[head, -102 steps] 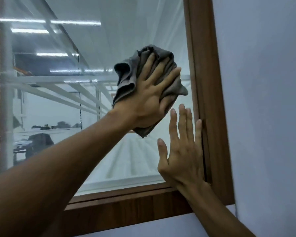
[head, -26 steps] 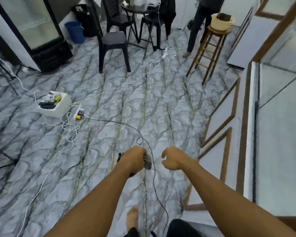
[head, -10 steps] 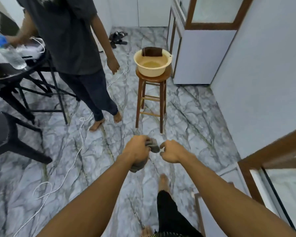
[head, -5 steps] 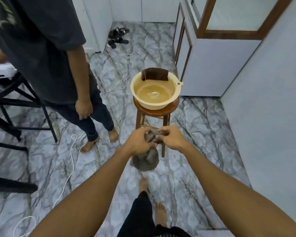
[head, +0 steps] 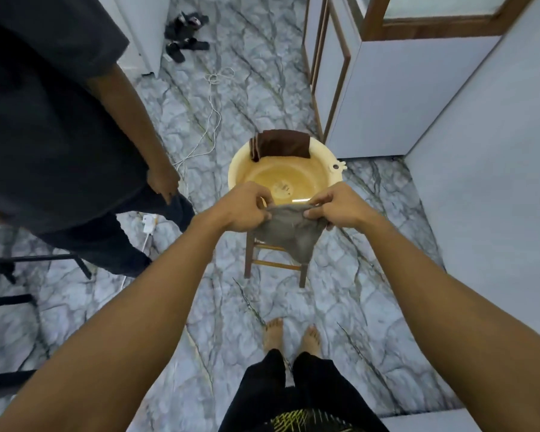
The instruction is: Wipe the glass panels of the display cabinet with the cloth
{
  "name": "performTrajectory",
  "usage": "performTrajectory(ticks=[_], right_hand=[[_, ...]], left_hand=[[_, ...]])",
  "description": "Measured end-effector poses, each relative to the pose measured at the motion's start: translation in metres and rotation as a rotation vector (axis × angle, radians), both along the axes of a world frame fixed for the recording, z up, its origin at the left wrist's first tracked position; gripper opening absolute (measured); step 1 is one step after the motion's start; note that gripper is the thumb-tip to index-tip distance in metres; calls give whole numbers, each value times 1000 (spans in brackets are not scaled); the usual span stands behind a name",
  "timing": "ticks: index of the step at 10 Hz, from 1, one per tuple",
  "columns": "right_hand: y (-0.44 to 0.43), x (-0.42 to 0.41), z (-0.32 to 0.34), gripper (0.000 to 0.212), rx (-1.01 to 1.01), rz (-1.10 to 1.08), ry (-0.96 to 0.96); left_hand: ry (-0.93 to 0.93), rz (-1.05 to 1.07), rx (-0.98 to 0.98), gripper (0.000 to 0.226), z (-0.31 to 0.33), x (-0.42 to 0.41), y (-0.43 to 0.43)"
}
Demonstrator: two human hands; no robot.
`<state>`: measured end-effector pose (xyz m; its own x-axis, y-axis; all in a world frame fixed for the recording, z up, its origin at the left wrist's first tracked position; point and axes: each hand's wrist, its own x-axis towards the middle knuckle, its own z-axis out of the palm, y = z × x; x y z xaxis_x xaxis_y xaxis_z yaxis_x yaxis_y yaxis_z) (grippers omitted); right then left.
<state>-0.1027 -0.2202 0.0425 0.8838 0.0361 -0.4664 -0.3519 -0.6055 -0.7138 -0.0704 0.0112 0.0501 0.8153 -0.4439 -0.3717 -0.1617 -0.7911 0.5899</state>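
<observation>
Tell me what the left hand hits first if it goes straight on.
Probably the basin, near its front rim, just ahead of the left hand gripping the cloth; depth is unclear, so it might pass above.
</observation>
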Motion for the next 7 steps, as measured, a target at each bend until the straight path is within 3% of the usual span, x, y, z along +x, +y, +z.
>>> performTrajectory(ticks=[2,3,4,5,7], right_hand=[[5,24,-33,47,-324,63,-99],[6,15,-40,51,-320,141,-233],[4,9,-44,47,-395,330,-298],[5,7,-53,40,-470,484,-259],[3,11,-70,43,-447,473,-258]], left_hand=[[-110,112,120,20,-38,21,-22],[-154,141,149,31,-47,18,-22],[-338,75,45,35,-41,8,-20],[-320,-166,159,28,-42,-4,-25],[-248,-184,335,29,-51,-2,-37]])
